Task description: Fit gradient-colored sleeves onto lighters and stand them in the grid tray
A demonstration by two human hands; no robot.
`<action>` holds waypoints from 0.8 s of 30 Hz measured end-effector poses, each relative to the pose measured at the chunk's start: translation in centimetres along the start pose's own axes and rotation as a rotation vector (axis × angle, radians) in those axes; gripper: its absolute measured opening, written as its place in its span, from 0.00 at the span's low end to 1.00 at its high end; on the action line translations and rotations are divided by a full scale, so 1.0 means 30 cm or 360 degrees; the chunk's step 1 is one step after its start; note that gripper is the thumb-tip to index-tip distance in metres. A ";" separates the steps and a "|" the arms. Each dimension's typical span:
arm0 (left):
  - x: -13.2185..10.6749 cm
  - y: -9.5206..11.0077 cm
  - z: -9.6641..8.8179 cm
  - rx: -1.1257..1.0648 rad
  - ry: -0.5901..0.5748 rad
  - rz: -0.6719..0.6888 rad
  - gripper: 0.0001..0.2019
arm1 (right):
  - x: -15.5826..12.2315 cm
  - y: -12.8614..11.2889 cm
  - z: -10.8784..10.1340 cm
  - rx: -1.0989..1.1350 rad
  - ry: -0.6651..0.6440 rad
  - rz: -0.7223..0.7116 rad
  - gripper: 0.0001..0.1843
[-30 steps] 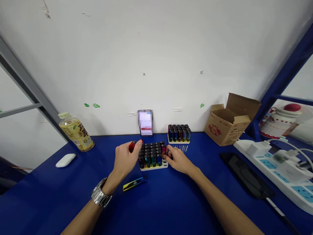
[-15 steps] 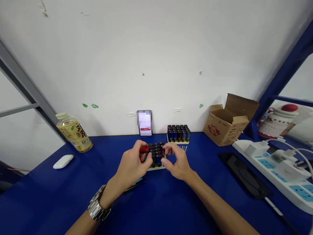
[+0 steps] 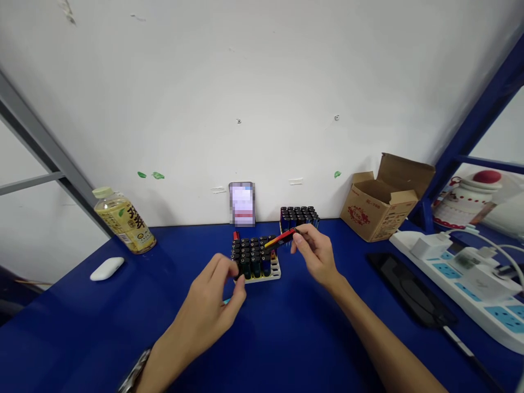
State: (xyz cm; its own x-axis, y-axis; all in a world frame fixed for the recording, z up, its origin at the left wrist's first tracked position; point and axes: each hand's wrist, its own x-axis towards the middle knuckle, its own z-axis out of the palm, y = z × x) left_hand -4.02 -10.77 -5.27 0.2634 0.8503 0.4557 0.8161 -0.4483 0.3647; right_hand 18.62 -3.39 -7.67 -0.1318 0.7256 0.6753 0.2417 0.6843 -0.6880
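Note:
My right hand pinches a slim red, yellow and black stick between thumb and fingers. It is tilted, its yellow end pointing left over a white slotted rack. Rows of similar dark sticks with black tops stand upright in that rack, and slots along its right side show bare. Beside the rack's front left corner is my left hand, thumb and fingers curved and apart, with nothing visible between them. A bright blue bit of something shows behind it, mostly hidden. One red piece stands at the rack's back left.
A second filled rack stands behind, near the wall. A phone leans on the wall. At left are a drink bottle and a white case. At right are an open carton, a dark phone and a power strip.
My right hand has moved right and up and now holds the red stick. My left hand has drawn back left and down from over the rack, and the red thing by its fingers is gone from there.

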 end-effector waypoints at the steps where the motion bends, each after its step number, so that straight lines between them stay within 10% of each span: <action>1: -0.013 -0.016 -0.004 0.0066 -0.0136 -0.0083 0.10 | 0.004 0.011 -0.012 -0.0044 -0.0048 -0.0003 0.10; 4: -0.051 -0.064 -0.003 0.0311 -0.0602 -0.0268 0.11 | 0.014 0.040 -0.040 -0.0207 -0.0208 0.0001 0.11; 8: -0.094 -0.118 0.021 0.0460 -0.0780 -0.0178 0.13 | 0.018 0.067 -0.060 -0.0328 -0.0304 0.0079 0.13; 15: -0.083 -0.248 0.034 0.0912 -0.0728 -0.0091 0.10 | 0.006 0.082 -0.032 -0.0472 -0.0543 0.0118 0.12; 24: 0.187 -0.333 0.088 0.0639 -0.0557 -0.0336 0.11 | 0.017 0.033 -0.001 -0.1062 -0.0766 0.0062 0.07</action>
State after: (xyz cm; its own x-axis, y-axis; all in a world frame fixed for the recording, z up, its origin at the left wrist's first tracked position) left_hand -9.34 -0.78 -8.51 0.1722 0.9813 0.0854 0.9830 -0.1769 0.0502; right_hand 18.83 -2.33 -8.01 -0.4727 0.8033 0.3622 0.7550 0.5812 -0.3037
